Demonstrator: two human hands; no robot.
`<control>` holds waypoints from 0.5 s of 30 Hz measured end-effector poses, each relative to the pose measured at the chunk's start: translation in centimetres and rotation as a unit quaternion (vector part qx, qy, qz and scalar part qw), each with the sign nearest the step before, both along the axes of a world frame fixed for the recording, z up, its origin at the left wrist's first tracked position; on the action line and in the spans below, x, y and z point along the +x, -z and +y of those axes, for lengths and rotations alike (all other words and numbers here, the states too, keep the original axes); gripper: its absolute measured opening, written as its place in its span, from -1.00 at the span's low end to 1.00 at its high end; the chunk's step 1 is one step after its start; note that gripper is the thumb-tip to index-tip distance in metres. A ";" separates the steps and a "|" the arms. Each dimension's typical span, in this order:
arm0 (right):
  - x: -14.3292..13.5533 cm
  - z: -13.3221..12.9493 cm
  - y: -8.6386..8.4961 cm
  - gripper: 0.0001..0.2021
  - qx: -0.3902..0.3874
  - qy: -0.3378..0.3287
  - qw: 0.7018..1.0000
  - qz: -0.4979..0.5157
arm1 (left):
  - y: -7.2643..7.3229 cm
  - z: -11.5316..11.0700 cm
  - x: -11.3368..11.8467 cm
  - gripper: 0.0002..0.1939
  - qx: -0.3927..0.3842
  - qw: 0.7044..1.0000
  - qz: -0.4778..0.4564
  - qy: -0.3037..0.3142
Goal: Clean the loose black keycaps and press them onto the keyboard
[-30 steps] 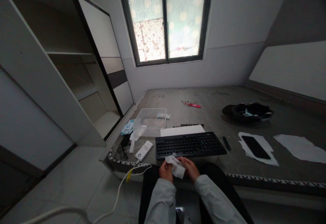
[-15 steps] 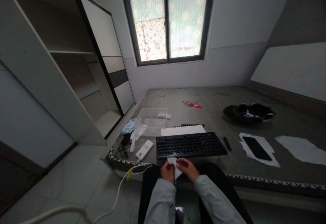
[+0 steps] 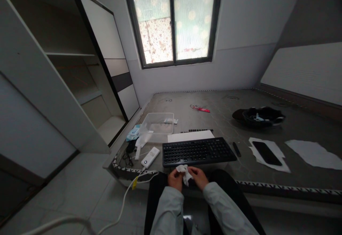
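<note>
A crumpled white tissue (image 3: 185,174) is held between my two hands, just in front of the keyboard and above my lap. My left hand (image 3: 175,179) pinches its left side with bent fingers. On the other side, the fingertips of my right hand (image 3: 198,178) grip the tissue's right edge. The black keyboard (image 3: 197,152) lies on the mattress right beyond my hands, its near edge close to my fingers. A white sheet (image 3: 191,136) and a strip of small black pieces (image 3: 200,130) lie behind the keyboard.
On the grey mattress (image 3: 221,117), a clear plastic box (image 3: 157,124) and a white power bank (image 3: 150,157) with a cable lie left. A black pen-like object (image 3: 236,149), a phone (image 3: 267,153) on white paper, another sheet (image 3: 312,154) and a cap (image 3: 258,116) lie right. A red packet (image 3: 201,109) lies farther back.
The tissue has gone from a longer hanging piece to a more bunched-up, folded shape between my hands. Both hands stay in nearly the same place. The view has shifted slightly.
</note>
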State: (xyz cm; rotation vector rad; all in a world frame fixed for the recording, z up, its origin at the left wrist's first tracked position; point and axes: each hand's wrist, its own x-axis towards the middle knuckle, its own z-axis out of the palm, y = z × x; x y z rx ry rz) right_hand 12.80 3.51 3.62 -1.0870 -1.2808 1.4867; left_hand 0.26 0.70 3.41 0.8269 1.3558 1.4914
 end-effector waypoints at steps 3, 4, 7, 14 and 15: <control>0.0 -0.1 0.1 -0.56 -0.030 -0.011 0.999 0.028 | 0.4 0.1 0.0 -0.67 0.006 1.000 -0.013 0.010; -0.1 -0.1 0.2 -0.56 -0.048 -0.017 0.998 0.042 | 0.5 0.1 0.1 -0.67 0.008 1.000 -0.019 0.014; -0.1 -0.3 0.2 -0.55 -0.089 -0.041 0.993 0.073 | 1.0 0.2 0.2 -0.68 0.018 0.999 -0.035 0.031; 0.4 -0.1 0.1 -0.60 -0.068 -0.022 0.997 0.039 | 0.0 -0.2 0.6 -0.65 0.036 0.997 -0.032 0.056; 0.4 -0.1 0.0 -0.62 -0.065 -0.024 0.997 0.036 | -0.4 -0.3 0.7 -0.64 0.037 0.997 -0.029 0.064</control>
